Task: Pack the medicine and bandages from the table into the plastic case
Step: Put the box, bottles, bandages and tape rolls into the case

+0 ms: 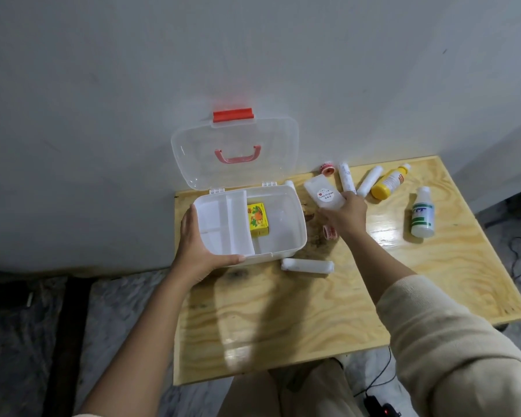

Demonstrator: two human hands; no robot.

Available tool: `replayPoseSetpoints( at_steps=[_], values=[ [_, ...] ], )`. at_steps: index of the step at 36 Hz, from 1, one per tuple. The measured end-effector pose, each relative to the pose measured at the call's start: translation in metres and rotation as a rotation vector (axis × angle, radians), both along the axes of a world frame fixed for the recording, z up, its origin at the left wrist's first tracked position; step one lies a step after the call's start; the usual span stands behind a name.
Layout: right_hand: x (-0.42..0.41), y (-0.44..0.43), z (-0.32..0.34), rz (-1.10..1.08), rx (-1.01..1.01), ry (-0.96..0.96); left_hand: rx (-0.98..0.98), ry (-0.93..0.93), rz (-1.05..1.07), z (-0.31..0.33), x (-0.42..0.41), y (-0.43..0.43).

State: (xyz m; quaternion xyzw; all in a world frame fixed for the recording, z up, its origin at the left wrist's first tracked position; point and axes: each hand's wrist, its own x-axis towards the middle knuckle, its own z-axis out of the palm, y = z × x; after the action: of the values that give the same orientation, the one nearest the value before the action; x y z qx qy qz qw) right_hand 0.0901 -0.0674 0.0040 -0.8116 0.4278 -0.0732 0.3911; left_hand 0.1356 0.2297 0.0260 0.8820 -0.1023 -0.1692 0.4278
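Left hand (197,245) is gripping the open plastic case (277,253) at its near-left corner, right hand (345,216) is holding a white labelled pack (324,195) beside it

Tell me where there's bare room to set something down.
Free: the near half of the table, between the bandage roll in front of the case and the near edge. Also inside the case, right of the yellow box. Crowded: the far right, around the yellow bottle and white bottle.
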Motion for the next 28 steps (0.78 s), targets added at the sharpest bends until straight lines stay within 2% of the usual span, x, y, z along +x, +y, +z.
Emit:
replayPoseSetpoints(
  at_steps=[5, 10, 13, 16, 21, 25, 28],
  values=[
    [-0.026, 0.004, 0.025, 0.046, 0.047, -0.163, -0.018, 0.007, -0.002, 0.003, -0.001, 0.0],
    [-0.046, 0.007, 0.046, 0.167, -0.013, -0.262, -0.013, 0.016, 0.002, 0.005, -0.003, -0.001],
    [-0.047, 0.014, 0.062, 0.31, -0.07, -0.286, -0.013, 0.013, 0.005, 0.004, -0.003, -0.001],
    [-0.039, 0.023, 0.076, 0.486, -0.134, -0.241, -0.017, 0.014, 0.012, 0.005, -0.003, -0.001],
    [-0.015, 0.043, 0.087, 0.697, -0.254, -0.055, -0.022, 0.021, 0.012, 0.005, -0.001, -0.001],
    [0.003, 0.057, 0.088, 0.819, -0.328, 0.112, -0.04, 0.028, 0.013, 0.005, -0.001, 0.0],
    [0.013, 0.065, 0.084, 0.865, -0.336, 0.166, -0.069, 0.016, 0.011, 0.003, 0.0, 0.0]
  ],
)
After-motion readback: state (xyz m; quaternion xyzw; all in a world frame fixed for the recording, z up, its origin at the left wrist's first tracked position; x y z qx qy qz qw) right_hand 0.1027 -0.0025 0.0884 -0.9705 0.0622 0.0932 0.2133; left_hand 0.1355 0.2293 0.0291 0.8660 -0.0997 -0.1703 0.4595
